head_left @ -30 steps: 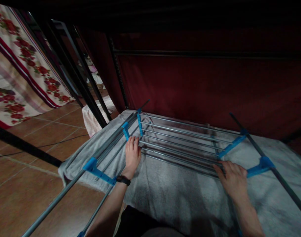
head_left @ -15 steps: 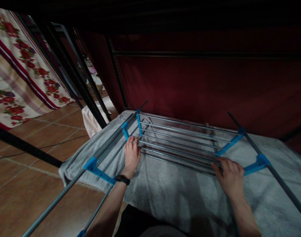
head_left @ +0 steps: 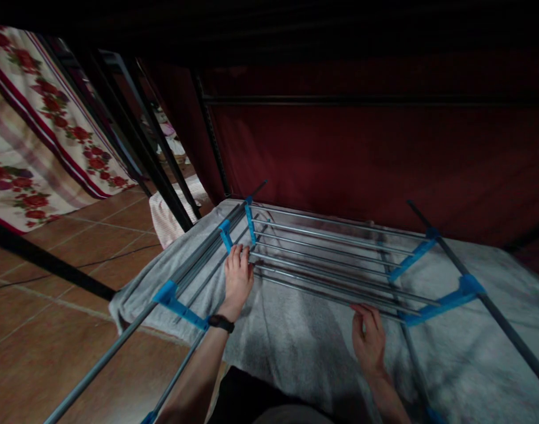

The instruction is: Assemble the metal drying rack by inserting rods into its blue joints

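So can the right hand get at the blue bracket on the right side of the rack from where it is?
Probably yes. The right hand rests on the grey towel at the nearest rail, and the blue bracket lies just beside it with nothing between.

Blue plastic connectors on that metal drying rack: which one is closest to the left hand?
The short blue plastic connector just beyond the left hand, by its fingertips; the other blue connectors sit farther off along the metal drying rack.

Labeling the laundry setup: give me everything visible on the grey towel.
The grey towel looks like soft terry cloth, spread flat over a metal drying rack with blue plastic joints. Its left edge droops toward the tiled floor. The left hand rests on it by the rods; the right hand is at its upper edge, fingers on the nearest rod.
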{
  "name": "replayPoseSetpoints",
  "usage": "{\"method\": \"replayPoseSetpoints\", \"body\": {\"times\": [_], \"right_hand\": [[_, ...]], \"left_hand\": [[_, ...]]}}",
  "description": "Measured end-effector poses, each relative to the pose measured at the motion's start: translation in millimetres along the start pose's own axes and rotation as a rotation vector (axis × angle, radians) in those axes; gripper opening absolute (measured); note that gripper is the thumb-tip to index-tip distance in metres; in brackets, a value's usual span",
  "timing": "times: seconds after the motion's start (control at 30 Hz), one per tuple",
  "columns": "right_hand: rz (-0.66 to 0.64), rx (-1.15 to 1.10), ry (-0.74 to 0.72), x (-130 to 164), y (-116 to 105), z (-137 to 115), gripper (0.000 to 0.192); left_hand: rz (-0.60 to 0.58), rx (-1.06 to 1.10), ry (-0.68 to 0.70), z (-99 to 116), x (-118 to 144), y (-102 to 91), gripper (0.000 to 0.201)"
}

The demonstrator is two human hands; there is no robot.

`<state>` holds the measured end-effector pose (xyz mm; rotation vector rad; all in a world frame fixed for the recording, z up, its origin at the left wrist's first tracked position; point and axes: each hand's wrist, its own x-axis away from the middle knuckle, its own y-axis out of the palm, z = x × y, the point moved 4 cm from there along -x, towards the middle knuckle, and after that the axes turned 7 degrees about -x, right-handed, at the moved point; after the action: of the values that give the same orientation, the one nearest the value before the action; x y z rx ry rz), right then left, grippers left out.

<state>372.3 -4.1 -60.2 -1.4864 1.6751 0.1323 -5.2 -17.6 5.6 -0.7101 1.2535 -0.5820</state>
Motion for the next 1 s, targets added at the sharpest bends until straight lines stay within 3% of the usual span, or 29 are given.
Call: {"method": "replayPoseSetpoints", "body": {"times": [0.13,0.27,0.6,1.0], "right_hand": [[-0.247,0.001,-0.016,26,38,6,0.031],[-0.281,0.184,-0.037,48,54,19,0.034],[-0.300,0.200,-0.027,52,55,23,0.036],[-0.347,0.204,0.021,52,56,27,0.034]], "left_hand": [[-0.001,-0.008,0.014,1,0,-3.0,0.054],[0.000,-0.007,0.013,1,0,-4.0,0.054],[-0.001,0.009,-0.003,5,-1,-2.9,0.055],[-0.038,-0.059,-0.001,9,-16,-19.6,0.057]]}}
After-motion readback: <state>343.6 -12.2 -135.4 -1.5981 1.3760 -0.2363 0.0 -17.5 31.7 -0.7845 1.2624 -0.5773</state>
